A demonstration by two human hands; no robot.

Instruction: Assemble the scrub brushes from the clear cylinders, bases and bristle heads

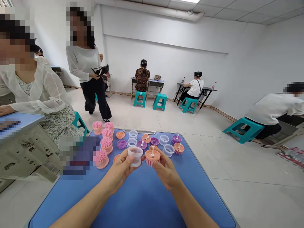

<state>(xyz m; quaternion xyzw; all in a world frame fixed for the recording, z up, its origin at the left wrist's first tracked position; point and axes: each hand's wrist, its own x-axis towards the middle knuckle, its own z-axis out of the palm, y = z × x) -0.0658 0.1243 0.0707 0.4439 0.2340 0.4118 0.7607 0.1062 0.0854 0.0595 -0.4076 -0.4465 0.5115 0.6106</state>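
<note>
My left hand (117, 172) holds a clear plastic cup (135, 156) up over the blue tabletop (142, 202). My right hand (166, 172) grips a peach plastic brush head (152, 156) with pink bristles underneath and a white pin standing in its centre. The two hands are close together but apart. Beyond them lie several pink-bristled brush heads (106, 143), several clear cups (132, 142), and several flat peach discs (120, 135) and purple discs (122, 144). A blurred patch (79, 155) hides the table's left part.
A grey metal desk (28, 152) stands to the left, with a seated person (33, 88) behind it. A standing person (89, 76) holds a dark object. Further people sit on teal stools (244, 129) at desks along the walls.
</note>
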